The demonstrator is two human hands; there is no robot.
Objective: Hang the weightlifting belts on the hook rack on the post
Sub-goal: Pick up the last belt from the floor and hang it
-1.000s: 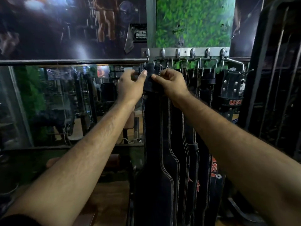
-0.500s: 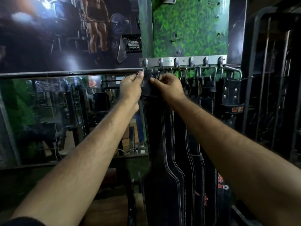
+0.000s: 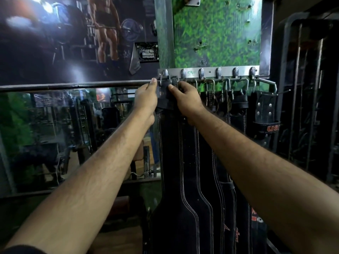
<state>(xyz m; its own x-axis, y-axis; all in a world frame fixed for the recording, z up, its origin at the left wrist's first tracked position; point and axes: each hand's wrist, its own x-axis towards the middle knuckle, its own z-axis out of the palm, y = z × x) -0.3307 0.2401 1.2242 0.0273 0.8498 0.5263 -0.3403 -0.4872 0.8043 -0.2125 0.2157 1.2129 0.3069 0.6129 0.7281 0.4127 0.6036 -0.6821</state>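
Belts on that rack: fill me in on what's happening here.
A person is hanging a black weightlifting belt on the leftmost hook of the metal hook rack. The left hand and the right hand both pinch the belt's top end, with its buckle right at the hook. Whether it has caught is unclear. Several other belts already hang on the hooks to the right.

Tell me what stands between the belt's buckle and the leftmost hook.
Nothing visible. Both hands, left hand and right hand, hold the belt by its top, with the buckle right at the leftmost hook of the rack. The other belts hang from hooks further right.
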